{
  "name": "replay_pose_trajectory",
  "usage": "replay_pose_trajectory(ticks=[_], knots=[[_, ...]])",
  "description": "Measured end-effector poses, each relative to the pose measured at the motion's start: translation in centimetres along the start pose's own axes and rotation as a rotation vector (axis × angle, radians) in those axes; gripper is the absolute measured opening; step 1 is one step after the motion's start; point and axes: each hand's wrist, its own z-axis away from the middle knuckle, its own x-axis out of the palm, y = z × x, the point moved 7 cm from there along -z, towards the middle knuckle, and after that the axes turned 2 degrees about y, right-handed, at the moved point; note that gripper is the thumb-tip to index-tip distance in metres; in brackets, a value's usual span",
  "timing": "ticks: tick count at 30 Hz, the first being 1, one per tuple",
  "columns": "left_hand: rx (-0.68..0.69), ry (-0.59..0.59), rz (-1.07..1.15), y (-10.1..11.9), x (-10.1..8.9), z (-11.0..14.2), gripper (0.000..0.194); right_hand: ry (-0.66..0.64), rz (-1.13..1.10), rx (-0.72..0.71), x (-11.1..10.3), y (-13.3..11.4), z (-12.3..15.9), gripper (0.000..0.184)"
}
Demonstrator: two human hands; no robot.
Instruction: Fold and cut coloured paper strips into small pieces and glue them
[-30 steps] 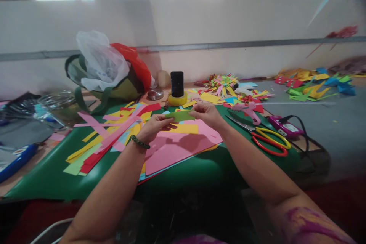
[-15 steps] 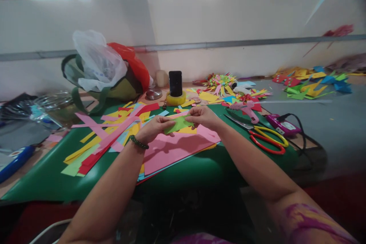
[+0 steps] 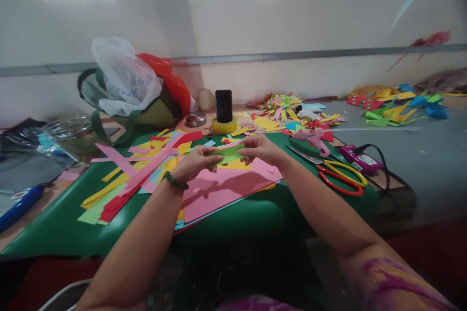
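Note:
Between my two hands a small piece of light green paper (image 3: 229,154) is held up, stretched sideways. My left hand (image 3: 195,163) pinches its left end between thumb and fingers. At its right end my right hand (image 3: 260,149) grips it the same way. Below lies a stack of paper sheets, a pink sheet (image 3: 219,197) on top, with a yellow paper strip (image 3: 239,165) across it. Many coloured paper strips (image 3: 127,187) are spread to the left of my left hand.
Scissors (image 3: 339,175) with red and yellow handles and a pink glue gun (image 3: 315,141) lie to the right, near a purple power strip (image 3: 361,159). Behind my hands a phone (image 3: 224,106) stands in a yellow tape roll (image 3: 224,126). A bag (image 3: 156,112) stands back left.
The light green paper, seen narrow and nearly edge-on at first, is now turned with its broad face toward me. Both hands have kept their pinch and shifted only slightly.

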Motion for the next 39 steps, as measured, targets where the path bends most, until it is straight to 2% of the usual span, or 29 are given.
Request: replay_pose_trajectory(ticks=[5, 11, 15, 18, 22, 29, 32, 36, 39], knots=[[-0.065, 0.007, 0.128, -0.6, -0.5, -0.1, 0.029, 0.054, -0.095, 0.003, -0.8, 0.3, -0.2, 0.039], [-0.037, 0.023, 0.337, -0.2, -1.1, 0.1, 0.032, 0.030, -0.271, 0.032, -0.8, 0.3, -0.2, 0.032], [-0.081, 0.030, 0.390, -0.2, -1.1, 0.3, 0.034, 0.038, -0.268, 0.023, -0.8, 0.2, -0.1, 0.031], [-0.083, 0.001, 0.376, 0.0, -1.0, 0.4, 0.041, 0.050, -0.232, -0.006, -0.8, 0.2, -0.2, 0.029], [-0.117, -0.117, 0.300, -0.3, -0.2, 0.5, 0.050, 0.057, -0.162, -0.055, -0.7, 0.1, -0.3, 0.026], [-0.092, -0.146, 0.235, -0.6, -0.1, 0.3, 0.024, 0.035, -0.072, -0.076, -0.7, 0.2, -0.2, 0.029], [-0.093, -0.196, 0.222, -0.2, -0.2, 0.6, 0.031, 0.030, -0.072, -0.077, -0.7, 0.3, -0.3, 0.029], [-0.117, -0.360, 0.123, 0.1, 0.6, 1.4, 0.046, 0.020, -0.018, -0.146, 0.0, -0.1, -0.2, 0.021], [-0.147, -0.323, 0.061, -0.3, 0.7, 1.3, 0.045, -0.019, 0.049, -0.221, 0.9, -0.6, 0.2, 0.016]])
